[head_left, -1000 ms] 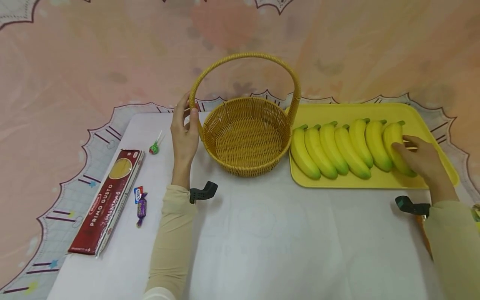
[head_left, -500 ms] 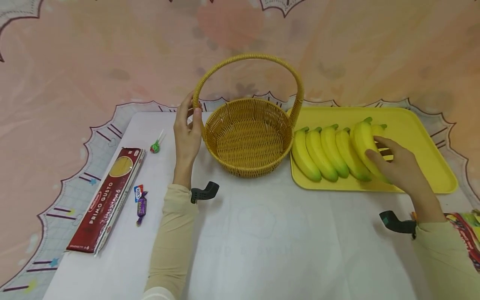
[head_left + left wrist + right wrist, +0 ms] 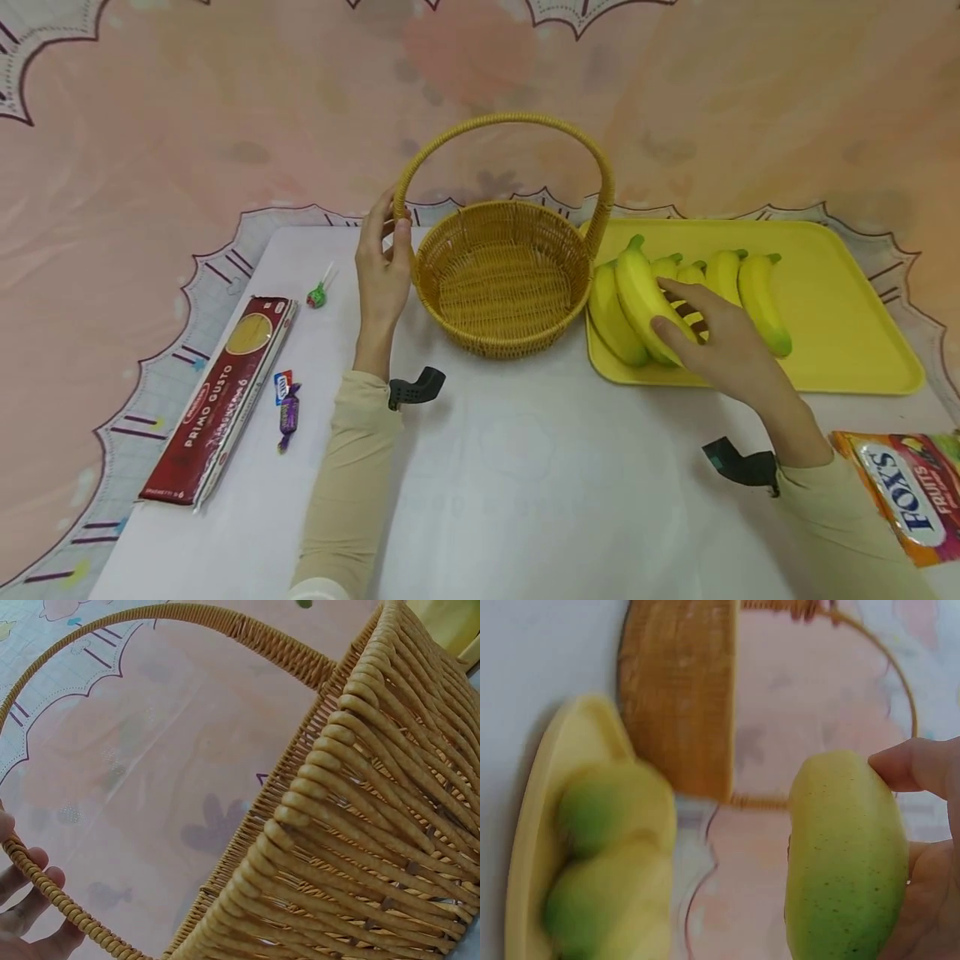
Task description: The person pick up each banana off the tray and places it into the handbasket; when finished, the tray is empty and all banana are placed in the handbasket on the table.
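Observation:
My right hand grips a yellow banana with a green tip, held above the left end of a row of bananas. In the right wrist view the thumb and fingers pinch this banana from the side, and it is apart from those on the tray. The row lies on a yellow tray, partly hidden by the held banana and my hand. My left hand holds the left side of the handle of a wicker basket. The inside of the basket is bare. Its handle passes between thumb and fingers.
On the left lie a red spaghetti pack, a green lollipop, a purple wrapped candy and a small blue-red wrapper. A Fox's fruit candy bag is at the right edge. The basket stands against the tray's left end.
My right hand has lifted the rightmost banana from the row and carried it left over the others. The left hand stays on the basket handle. The view has shifted slightly, showing the candy bag.

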Available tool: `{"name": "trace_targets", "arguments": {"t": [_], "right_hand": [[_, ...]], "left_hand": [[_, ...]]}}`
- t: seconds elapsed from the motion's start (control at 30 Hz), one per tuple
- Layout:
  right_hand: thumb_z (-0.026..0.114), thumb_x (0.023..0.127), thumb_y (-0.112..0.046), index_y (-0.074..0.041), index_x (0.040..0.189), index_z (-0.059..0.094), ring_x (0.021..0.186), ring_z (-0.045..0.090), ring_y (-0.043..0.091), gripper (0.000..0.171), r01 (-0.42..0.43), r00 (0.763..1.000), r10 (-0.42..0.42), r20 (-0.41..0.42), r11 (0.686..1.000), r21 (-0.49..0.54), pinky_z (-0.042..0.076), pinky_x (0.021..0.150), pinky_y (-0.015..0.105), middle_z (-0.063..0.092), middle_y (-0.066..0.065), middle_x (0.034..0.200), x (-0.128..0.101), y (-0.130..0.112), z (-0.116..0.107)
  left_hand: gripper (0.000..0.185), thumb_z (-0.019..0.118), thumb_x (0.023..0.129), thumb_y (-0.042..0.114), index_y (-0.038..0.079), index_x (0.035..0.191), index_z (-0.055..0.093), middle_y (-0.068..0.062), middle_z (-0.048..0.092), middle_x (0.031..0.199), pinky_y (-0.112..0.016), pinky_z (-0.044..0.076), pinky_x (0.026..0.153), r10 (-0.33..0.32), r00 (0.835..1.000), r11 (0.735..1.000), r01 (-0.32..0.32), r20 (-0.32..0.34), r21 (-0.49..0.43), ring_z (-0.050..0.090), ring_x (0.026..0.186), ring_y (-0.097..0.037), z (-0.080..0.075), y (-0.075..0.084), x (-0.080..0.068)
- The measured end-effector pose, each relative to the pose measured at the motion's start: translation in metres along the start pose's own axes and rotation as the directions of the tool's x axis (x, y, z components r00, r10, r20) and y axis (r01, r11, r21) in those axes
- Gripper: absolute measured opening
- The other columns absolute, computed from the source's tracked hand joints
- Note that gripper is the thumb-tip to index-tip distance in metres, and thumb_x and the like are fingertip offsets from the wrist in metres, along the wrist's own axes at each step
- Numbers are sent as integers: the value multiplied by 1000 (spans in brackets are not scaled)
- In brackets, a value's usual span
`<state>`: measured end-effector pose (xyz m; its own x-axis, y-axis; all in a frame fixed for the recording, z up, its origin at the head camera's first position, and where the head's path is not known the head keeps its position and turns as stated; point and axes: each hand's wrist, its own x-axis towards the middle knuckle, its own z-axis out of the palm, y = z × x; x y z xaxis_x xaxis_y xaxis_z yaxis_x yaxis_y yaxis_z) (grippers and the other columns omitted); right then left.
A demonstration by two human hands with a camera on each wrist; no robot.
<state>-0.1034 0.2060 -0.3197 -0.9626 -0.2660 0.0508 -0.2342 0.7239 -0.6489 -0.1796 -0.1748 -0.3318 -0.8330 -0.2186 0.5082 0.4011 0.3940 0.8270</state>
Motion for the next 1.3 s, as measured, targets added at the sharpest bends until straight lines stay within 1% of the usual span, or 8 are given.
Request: {"name": "trace_targets", "arguments": {"t": [0.23, 0.57, 0.7, 0.8, 0.93, 1.03, 1.13, 1.3], "right_hand": [[53, 95, -39, -14, 144, 40, 113, 52, 30, 56, 83, 995, -85, 53, 996, 40, 48, 88, 48, 48, 12, 141, 24, -34, 22], [53, 93, -46, -16, 142, 43, 105, 57, 23, 58, 60, 994, -72, 79, 988, 143, 47, 87, 40, 57, 7, 129, 77, -62, 56], [53, 92, -47, -17, 142, 43, 106, 58, 24, 59, 38, 993, -50, 107, 993, 113, 48, 84, 40, 58, 8, 128, 95, -73, 62], [53, 92, -46, -16, 141, 44, 105, 59, 24, 58, 28, 987, -39, 153, 997, 68, 49, 83, 40, 59, 8, 125, 111, -82, 65], [52, 92, -44, -11, 141, 43, 107, 58, 24, 59, 35, 974, -34, 223, 999, -4, 48, 88, 40, 58, 10, 126, 134, -92, 71], [51, 92, -43, -9, 142, 40, 111, 56, 24, 61, 32, 961, -16, 278, 998, -53, 47, 92, 40, 57, 11, 128, 149, -99, 76], [49, 93, -43, -8, 144, 37, 109, 56, 24, 64, 22, 941, 16, 338, 994, -108, 47, 92, 38, 55, 12, 131, 164, -106, 83], [48, 92, -41, -5, 147, 29, 99, 55, 23, 68, 15, 892, 55, 449, 988, -151, 48, 84, 34, 53, 12, 129, 184, -115, 93]], "left_hand": [[39, 48, 99, 29, 27, 137, 49, -9, 56, 118, -43, 52, 91, 11, 1000, 1000, -11, -15, 2, 55, 110, -18, 0, 0, 1], [40, 47, 99, 31, 27, 138, 47, -9, 56, 120, -40, 52, 89, 12, 1000, 1000, -12, 6, -15, 55, 108, -17, 4, 1, 1], [39, 47, 99, 28, 25, 138, 48, -10, 55, 122, -38, 52, 90, 2, 1000, 1000, -1, 13, -23, 55, 108, -17, 6, 1, 1], [40, 47, 99, 22, 18, 139, 47, -15, 54, 124, -41, 52, 91, 3, 1000, 999, -2, 14, -32, 55, 109, -21, 7, 6, 1], [40, 46, 99, 15, 8, 139, 46, -20, 53, 124, -44, 51, 92, -11, 1000, 1000, 12, 23, -26, 55, 110, -28, 4, 25, -1], [40, 46, 99, 13, 5, 139, 45, -22, 53, 123, -44, 51, 94, -29, 999, 1000, 30, 30, -9, 55, 111, -29, 1, 37, -3], [40, 46, 99, 14, 4, 138, 45, -22, 53, 123, -43, 51, 94, -36, 999, 999, 36, 30, -2, 55, 111, -29, -1, 40, -4], [40, 46, 99, 14, 5, 138, 45, -20, 53, 123, -42, 51, 94, -41, 999, 999, 41, 18, -5, 56, 110, -28, -4, 39, -4]]}}
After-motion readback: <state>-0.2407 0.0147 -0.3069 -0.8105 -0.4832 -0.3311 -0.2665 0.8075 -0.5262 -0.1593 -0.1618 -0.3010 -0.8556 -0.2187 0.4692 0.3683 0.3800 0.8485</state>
